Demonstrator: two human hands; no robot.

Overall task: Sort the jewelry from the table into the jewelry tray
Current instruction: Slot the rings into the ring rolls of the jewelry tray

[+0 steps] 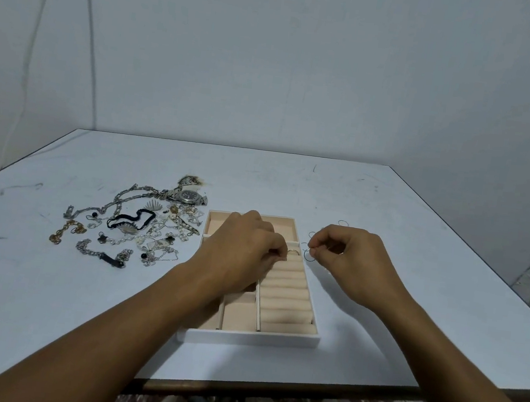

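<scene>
Toward the left edge of the pale grey worktop (388,216) lies a tangled heap of silver and gold chains, pearls and a steel wristwatch (141,222). At the middle stands the white jewelry tray with peach velvet lining (253,336). My left hand (244,248) hovers over it, fingers pinched beside a small gold ring (293,252) in the roll section. My right hand (346,261), just right of the tray, pinches a thin wire hoop (309,256).

left hand (244,248) hiding tray (250,337) cells, perhaps a ring
</scene>
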